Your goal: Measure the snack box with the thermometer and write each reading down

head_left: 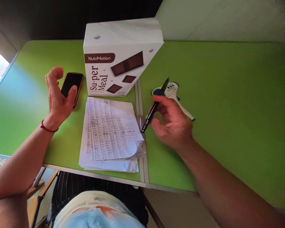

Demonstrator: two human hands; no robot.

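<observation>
My left hand [59,98], with a red cord bracelet at the wrist, is at a dark-screened smartphone [72,80] lying on the green table. Its thumb reaches over the phone's lower part, the other fingers curl loosely apart on the left side, and nothing is gripped; whether the thumb touches the screen I cannot tell. Between thumb and fingers, my right hand [172,125] holds a black pen [154,109] tilted above the table. To its left lies a stack of paper sheets [109,129] covered in dense handwriting, the lower right corner curled up.
A white box [123,34] printed "NutriMotion Su-per Meal" stands upright behind the papers. Partly behind my right hand lies a white and blue handheld device, perhaps a thermometer [184,109]. The green folding table [239,110] has a metal seam [144,171] and meets walls at the back.
</observation>
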